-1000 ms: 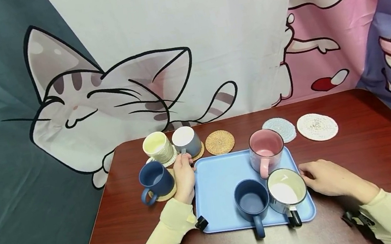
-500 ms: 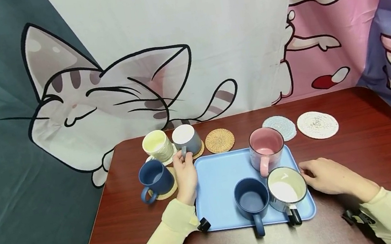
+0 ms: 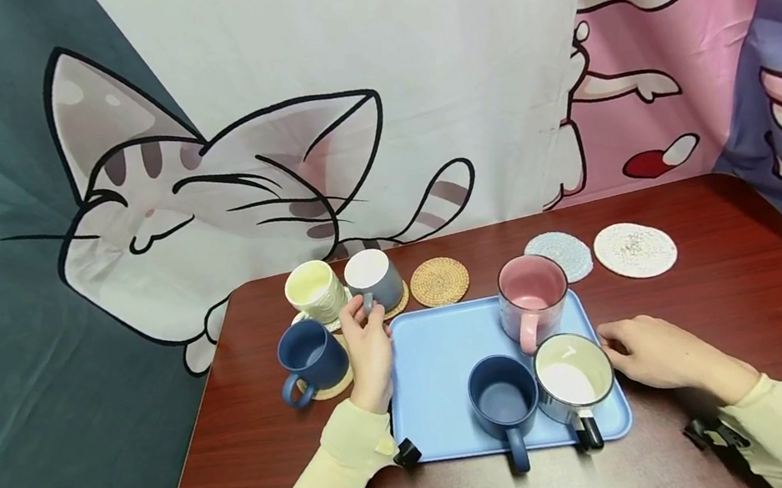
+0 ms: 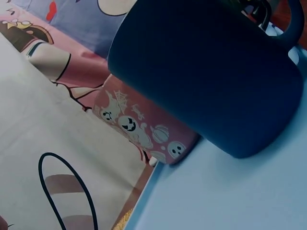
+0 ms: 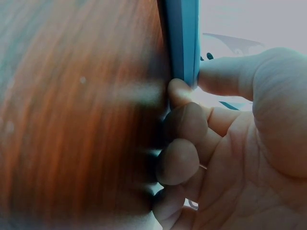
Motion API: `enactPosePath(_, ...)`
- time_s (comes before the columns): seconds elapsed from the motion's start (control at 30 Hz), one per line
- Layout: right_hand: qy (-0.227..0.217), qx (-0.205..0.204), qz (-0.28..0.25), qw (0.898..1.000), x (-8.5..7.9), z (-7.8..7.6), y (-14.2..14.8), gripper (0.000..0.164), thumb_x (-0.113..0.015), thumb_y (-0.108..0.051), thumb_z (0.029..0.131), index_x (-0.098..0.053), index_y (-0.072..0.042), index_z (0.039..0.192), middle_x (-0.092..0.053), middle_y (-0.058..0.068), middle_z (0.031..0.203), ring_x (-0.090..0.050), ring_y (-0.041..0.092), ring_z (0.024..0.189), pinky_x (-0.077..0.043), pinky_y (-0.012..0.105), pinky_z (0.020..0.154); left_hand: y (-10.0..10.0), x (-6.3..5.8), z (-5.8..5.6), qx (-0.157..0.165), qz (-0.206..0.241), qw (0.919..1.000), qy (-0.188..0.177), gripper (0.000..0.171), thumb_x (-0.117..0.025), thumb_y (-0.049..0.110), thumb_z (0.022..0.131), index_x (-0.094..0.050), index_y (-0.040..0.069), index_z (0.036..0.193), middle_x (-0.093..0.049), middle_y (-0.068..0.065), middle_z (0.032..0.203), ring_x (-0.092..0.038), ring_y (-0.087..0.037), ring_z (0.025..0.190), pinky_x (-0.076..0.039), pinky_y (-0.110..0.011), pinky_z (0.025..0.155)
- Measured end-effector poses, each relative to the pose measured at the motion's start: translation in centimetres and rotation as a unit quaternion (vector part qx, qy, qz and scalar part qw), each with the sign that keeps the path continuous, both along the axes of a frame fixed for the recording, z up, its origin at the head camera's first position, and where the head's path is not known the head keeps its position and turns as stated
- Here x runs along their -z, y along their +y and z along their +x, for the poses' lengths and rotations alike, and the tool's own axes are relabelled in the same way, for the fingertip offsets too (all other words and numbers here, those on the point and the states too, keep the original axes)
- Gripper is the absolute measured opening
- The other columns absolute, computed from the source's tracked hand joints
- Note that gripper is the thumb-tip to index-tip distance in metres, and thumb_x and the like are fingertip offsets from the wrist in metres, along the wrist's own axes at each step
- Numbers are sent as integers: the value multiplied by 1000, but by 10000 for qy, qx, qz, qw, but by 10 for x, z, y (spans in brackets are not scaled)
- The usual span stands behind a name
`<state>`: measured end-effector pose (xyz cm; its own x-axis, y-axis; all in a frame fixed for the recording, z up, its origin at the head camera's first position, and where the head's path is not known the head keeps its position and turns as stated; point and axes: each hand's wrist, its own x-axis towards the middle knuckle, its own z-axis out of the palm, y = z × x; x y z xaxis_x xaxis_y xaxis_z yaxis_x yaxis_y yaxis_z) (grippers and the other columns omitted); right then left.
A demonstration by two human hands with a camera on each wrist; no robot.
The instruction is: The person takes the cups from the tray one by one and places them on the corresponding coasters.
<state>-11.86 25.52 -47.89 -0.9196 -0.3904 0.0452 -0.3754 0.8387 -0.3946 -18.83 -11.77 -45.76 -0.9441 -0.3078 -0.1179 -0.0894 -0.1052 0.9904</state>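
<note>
A grey mug (image 3: 377,284) with a white inside stands on a woven coaster (image 3: 397,307) at the back left. My left hand (image 3: 370,357) is just in front of it, thumb and forefinger spread on either side of its handle; contact is hard to tell. In the right wrist view, my right hand (image 5: 225,143) pinches the rim of the light blue tray (image 5: 184,43) between thumb and forefinger. On that tray stand a pink mug (image 3: 532,299), a dark blue mug (image 3: 503,396) and a cream mug (image 3: 573,373) with a black-tipped handle.
Left of the grey mug are a pale yellow mug (image 3: 315,293) and another blue mug (image 3: 312,355) on coasters. Behind the tray lie a tan woven coaster (image 3: 440,281), a light blue coaster (image 3: 560,255) and a white coaster (image 3: 635,250). A printed cloth (image 3: 469,55) hangs behind the table.
My left hand's fingers have parted from the grey mug's handle, and the hand has shifted slightly. The right hand, the tray and the mugs have stayed put.
</note>
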Motion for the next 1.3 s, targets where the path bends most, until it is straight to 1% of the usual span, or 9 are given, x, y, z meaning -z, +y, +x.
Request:
enactPosePath(0.13,13,9,4,10000,0,0,0,32,-67,-12,93,-48,-26,71,-36,-14,61,-35,1,58,-32,22,56,0,-2,1,-73,61,9999,51,45,-54,10,102,-39,4,145,-45,-15,130,-51,-15,75,-43,-23,67)
enactPosePath(0.23,2,13,8,10000,0,0,0,32,-67,-12,93,-48,-26,71,-36,-14,61,-35,1,58,-32,22,56,0,-3,1,-234,47,9996,182,43,-54,8,101,-41,3,142,-46,-16,130,-51,-13,74,-43,-22,65)
enactPosePath(0.37,-12,31,27,10000,-1,0,1,32,-67,-12,93,-48,-26,71,-36,-14,61,-35,1,58,-32,22,56,2,-5,1,-406,45,9976,554,37,-55,5,100,-45,3,135,-49,-16,130,-50,-12,70,-41,-20,59)
enactPosePath(0.5,10,65,51,10000,-3,0,2,32,-67,-12,93,-48,-26,71,-36,-14,61,-35,1,58,-32,22,56,5,-12,3,-293,99,9954,906,32,-55,3,99,-48,3,130,-52,-15,127,-50,-11,69,-42,-20,60)
enactPosePath(0.67,-13,59,55,10000,-2,1,2,32,-67,-13,93,-48,-26,72,-36,-14,61,-35,1,57,-32,22,56,8,-21,13,163,88,9938,1097,28,-53,0,98,-49,2,125,-56,-16,123,-49,-10,71,-43,-20,64)
enactPosePath(0.83,-74,48,37,10000,0,1,0,31,-67,-13,94,-49,-26,72,-37,-15,61,-35,1,57,-32,22,56,7,-21,31,782,-137,9915,1028,25,-53,-2,97,-51,-3,122,-60,-18,116,-48,-9,68,-42,-19,61)
enactPosePath(1.03,-62,79,60,9999,-1,2,0,32,-67,-14,94,-48,-26,71,-36,-14,61,-35,1,57,-32,22,56,4,-19,57,1696,-473,9819,704,26,-53,-2,97,-52,-6,122,-62,-24,112,-48,-7,63,-42,-19,62)
enactPosePath(1.17,-42,73,42,10000,-2,1,0,32,-67,-13,93,-48,-26,71,-37,-15,61,-35,1,57,-32,22,55,3,-19,74,2074,-588,9757,392,26,-55,1,97,-53,-4,122,-63,-28,113,-49,-8,62,-44,-20,62)
enactPosePath(1.3,-41,79,69,9999,-1,1,0,32,-67,-13,93,-48,-26,71,-37,-15,61,-35,1,57,-31,22,56,4,-18,90,2440,-562,9681,94,27,-56,4,98,-52,-6,123,-63,-24,110,-48,-8,62,-43,-19,61)
